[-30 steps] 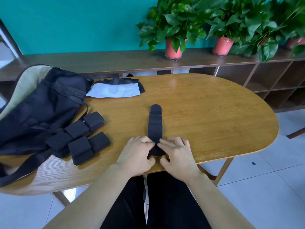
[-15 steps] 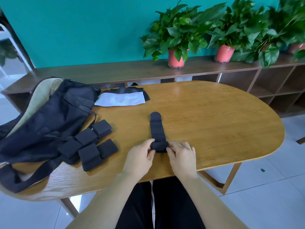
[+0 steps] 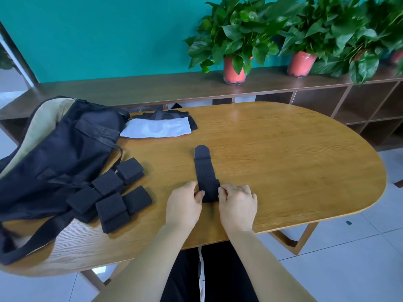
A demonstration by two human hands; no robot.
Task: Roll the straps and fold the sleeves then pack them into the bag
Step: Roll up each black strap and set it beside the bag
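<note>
Strap lies lengthwise on the wooden surface, its near end rolled up. Left hand and right hand pinch that roll from either side, fingers curled; rolled straps sit beside the bag, perhaps touching it.

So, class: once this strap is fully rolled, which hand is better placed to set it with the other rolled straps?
Left, probably. The left hand and right hand both pinch the strap, but the rolled straps and bag lie on the left hand's side; the right would have to cross over.
</note>
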